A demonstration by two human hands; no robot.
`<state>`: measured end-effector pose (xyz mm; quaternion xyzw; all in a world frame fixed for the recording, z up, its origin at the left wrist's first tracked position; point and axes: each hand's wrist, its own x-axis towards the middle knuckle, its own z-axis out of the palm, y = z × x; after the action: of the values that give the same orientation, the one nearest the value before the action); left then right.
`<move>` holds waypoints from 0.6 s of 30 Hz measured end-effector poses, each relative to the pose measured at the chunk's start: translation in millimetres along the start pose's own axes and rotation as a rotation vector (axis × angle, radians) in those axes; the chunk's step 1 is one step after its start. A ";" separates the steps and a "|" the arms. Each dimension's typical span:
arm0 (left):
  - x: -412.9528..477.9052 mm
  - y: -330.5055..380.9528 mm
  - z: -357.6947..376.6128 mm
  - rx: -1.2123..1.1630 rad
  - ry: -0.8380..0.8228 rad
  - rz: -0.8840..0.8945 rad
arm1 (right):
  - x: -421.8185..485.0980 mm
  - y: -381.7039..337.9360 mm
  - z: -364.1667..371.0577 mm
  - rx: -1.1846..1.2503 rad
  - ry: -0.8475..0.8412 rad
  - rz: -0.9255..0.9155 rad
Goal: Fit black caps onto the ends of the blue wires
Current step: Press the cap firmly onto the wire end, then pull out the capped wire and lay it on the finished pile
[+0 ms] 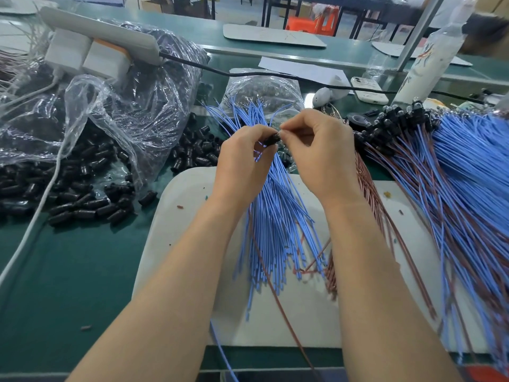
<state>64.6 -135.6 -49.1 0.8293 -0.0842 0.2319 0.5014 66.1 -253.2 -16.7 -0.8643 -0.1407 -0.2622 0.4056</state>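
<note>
Hands, two, bare, raised together over the work at twelve o'clock of the white mat (176, 244).

Item 1. Left hand (242, 161): fingers curled, thumb and forefinger gripping one black cap (273, 139). We see the cap between the two hands, touching both.

Item 2. Right hand (319, 153): fingers curled, thumb and forefinger pinching at the cap's three o'clock end. We cannot tell whether a wire end sits between those fingertips; it is too small.

Item 3. Blue wires (275, 216): a loose bundle lying under and between the hands, running from twelve o'clock past the cap down to six o'clock across the mat, with the far ends fanned out beyond the knuckles. We note some strands passing behind the left palm.

Item 4. Loose black caps (82, 194): a heap on the green table (68, 285) at nine o'clock of the left hand, spilling from a crumpled clear plastic bag (124, 106).

Item 5. Brown wires (369, 194): a bundle just beside the right wrist, at four o'clock of it.

Item 6. Capped wires (468, 188): a large sheaf of blue and brown strands at three o'clock of the right hand, black caps clustered at its upper end.

Item 7. We list further, at the far edge: power strip (104, 37) at ten o'clock, white cable (33, 224) at nine, phone (370, 89) and white bottle (429, 59) at two.
</note>
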 end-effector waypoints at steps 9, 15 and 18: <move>-1.7 1.0 -5.1 0.180 -0.031 0.056 | 3.5 11.3 -10.0 0.063 -0.073 0.137; -0.4 0.3 -4.7 0.155 -0.088 0.071 | 5.0 18.1 -10.9 0.157 -0.118 0.184; -1.6 1.3 -2.7 0.138 -0.091 0.068 | 4.6 21.2 -9.0 0.258 -0.083 0.230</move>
<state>61.9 -134.0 -47.7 0.8682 -0.1186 0.2161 0.4307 76.5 -273.3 -22.6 -0.8256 -0.0900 -0.1577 0.5342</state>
